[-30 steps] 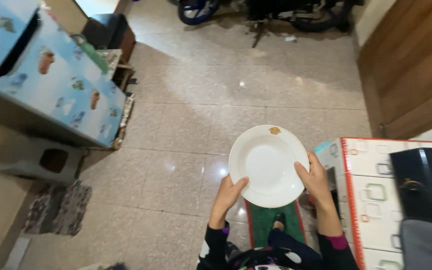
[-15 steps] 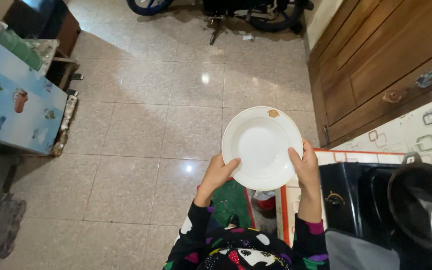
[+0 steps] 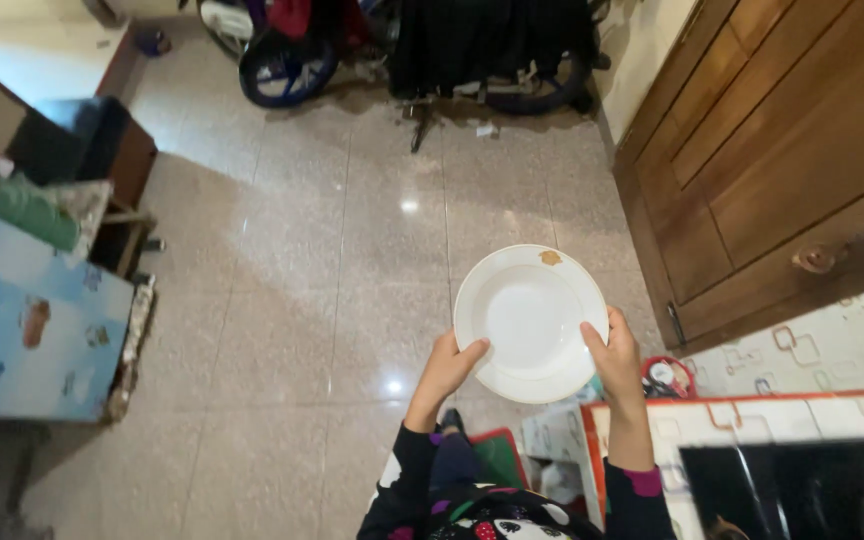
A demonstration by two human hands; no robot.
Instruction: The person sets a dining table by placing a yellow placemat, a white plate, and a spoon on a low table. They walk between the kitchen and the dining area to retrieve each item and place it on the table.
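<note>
A white round plate (image 3: 529, 318) with a thin gold rim line and a small gold mark at its far edge is held level in front of me, over the tiled floor. My left hand (image 3: 446, 368) grips its near left edge, thumb on top. My right hand (image 3: 613, 358) grips its near right edge the same way. The plate is empty. My sleeves are dark with coloured patches.
A wooden door (image 3: 772, 150) stands at the right. A counter with a patterned white cover and orange edge (image 3: 752, 420) sits at lower right. A blue patterned cabinet (image 3: 22, 340) is at the left. A parked motorbike (image 3: 402, 50) fills the far end. A green mat (image 3: 502, 458) lies by my feet.
The view has tilted up and shifted, showing more of the motorbike and door. The black pot and pan at the right have left view. Both hands still hold the plate.
</note>
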